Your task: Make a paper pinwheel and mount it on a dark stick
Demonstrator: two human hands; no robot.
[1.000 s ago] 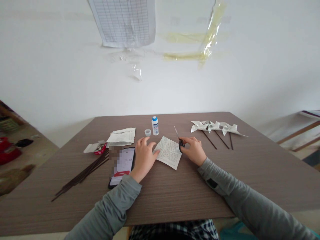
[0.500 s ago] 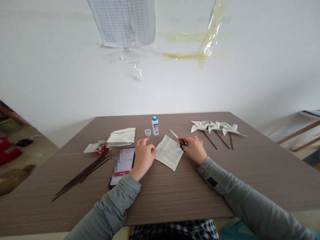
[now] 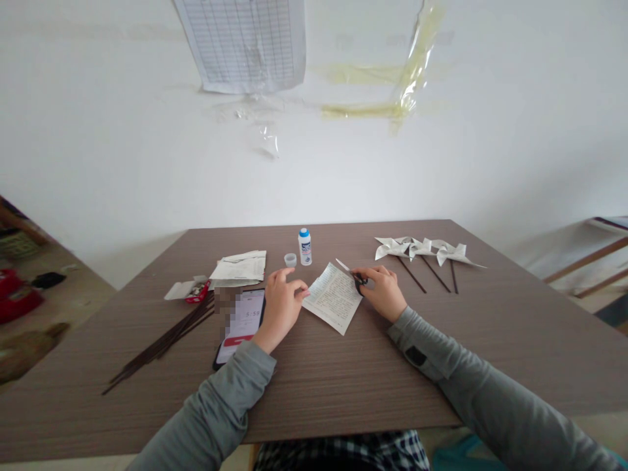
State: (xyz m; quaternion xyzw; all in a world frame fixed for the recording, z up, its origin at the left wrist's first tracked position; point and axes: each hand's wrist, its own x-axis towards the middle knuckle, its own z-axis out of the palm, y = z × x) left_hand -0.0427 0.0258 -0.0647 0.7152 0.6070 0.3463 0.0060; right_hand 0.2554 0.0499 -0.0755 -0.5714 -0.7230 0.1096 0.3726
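A printed paper square (image 3: pixel 333 296) lies tilted on the brown table (image 3: pixel 343 373) between my hands. My left hand (image 3: pixel 280 306) pinches the paper's left corner with its fingertips. My right hand (image 3: pixel 384 292) grips small black-handled scissors (image 3: pixel 352 274), whose blades point up and left over the paper's top right edge. Whether the blades touch the paper I cannot tell.
A phone (image 3: pixel 242 322) with a lit screen lies under my left wrist. Beside it lie several thin dark sticks (image 3: pixel 161 340), a red-and-white wrapper (image 3: pixel 189 289) and folded papers (image 3: pixel 240 267). A glue bottle (image 3: pixel 305 246) and its cap (image 3: pixel 290 260) stand behind. Three paper pinwheels (image 3: pixel 422 250) lie right.
The scissors have tipped from nearly upright down toward the paper's top edge. My left hand has shifted slightly, lifting the paper's left corner. The paper has turned a little.
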